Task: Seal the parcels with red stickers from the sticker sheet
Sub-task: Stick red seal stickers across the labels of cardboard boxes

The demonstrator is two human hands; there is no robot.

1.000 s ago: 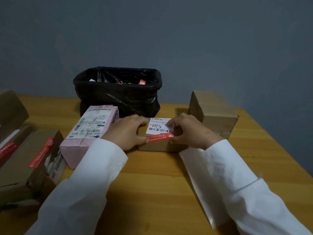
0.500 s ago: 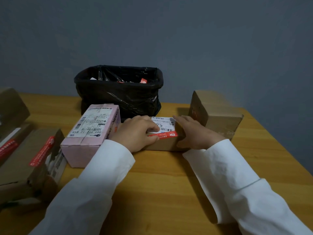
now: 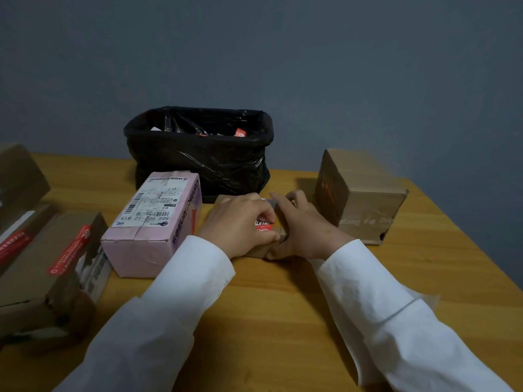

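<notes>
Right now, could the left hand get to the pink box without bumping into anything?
Probably yes. The left hand rests on the small brown parcel, and the pink box sits right beside it on that side. Nothing shows in the gap between them, so a short sideways move should do.

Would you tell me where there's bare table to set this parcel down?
Bare table lies between the sleeves, and right of the brown box. It is crowded from the pink box to the stickered parcels.

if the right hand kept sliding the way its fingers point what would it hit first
Most likely the left hand: the right hand points left and away across the small brown box, and the two nearly touch. Past that stands the black bin.
</notes>
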